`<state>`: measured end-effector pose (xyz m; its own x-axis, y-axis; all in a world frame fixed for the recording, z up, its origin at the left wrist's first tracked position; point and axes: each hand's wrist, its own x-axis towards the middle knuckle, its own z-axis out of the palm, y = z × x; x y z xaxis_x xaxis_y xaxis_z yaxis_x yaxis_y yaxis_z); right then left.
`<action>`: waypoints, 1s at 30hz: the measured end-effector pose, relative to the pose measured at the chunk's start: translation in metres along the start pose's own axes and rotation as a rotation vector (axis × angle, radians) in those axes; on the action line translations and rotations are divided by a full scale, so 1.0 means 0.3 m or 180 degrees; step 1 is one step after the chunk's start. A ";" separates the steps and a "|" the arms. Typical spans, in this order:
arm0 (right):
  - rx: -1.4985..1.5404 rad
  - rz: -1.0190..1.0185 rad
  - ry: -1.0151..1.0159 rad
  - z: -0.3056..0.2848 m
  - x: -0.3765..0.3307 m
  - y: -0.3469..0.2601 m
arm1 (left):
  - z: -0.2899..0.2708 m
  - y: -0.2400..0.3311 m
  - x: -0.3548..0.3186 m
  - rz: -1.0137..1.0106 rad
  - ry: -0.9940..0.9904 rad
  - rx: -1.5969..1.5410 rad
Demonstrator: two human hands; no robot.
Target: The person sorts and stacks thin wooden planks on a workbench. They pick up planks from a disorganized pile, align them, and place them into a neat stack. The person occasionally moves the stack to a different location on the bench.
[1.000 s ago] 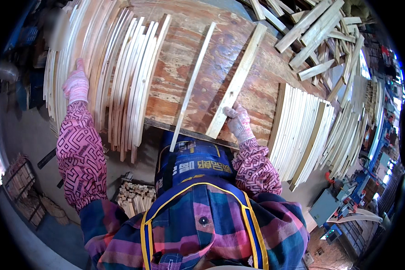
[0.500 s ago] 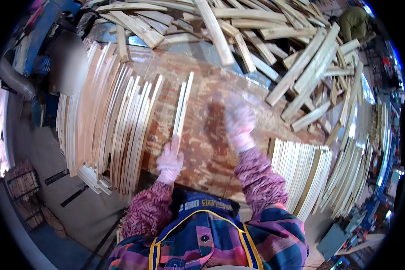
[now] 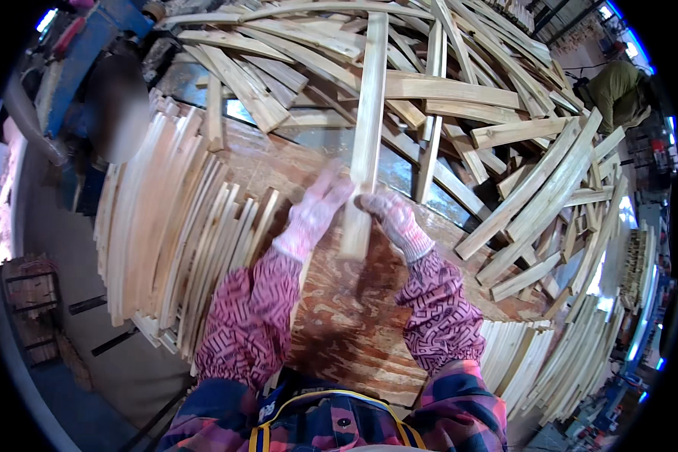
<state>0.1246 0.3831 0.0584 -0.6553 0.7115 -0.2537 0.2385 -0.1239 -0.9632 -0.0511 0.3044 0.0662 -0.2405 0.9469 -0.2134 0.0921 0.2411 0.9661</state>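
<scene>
A long pale wooden slat [image 3: 366, 132] is now gripped at its near end by both gloved hands, the left hand [image 3: 314, 212] and the right hand [image 3: 390, 217] closed around it, where half a second ago a thinner strip was only touched. It is held raised over the plywood bench [image 3: 339, 324], pointing toward the loose slat heap [image 3: 467, 98]; the sorted curved strips [image 3: 173, 226] lie to the left.

Bare plywood bench [image 3: 354, 331] open near body; slat stack [image 3: 173, 241] blocks left, crisscrossed slat pile [image 3: 474, 120] blocks ahead.
</scene>
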 end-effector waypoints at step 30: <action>-0.2550 0.0808 0.0893 0.115 0.480 -0.245 | -0.042 -0.193 -0.728 0.0095 0.0680 0.3256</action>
<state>-0.0120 0.4706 0.0896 -0.3396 0.8849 -0.3189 0.8521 0.1459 -0.5027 -0.0163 0.0810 0.0585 -0.3812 0.9222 -0.0649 0.8509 0.3775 0.3654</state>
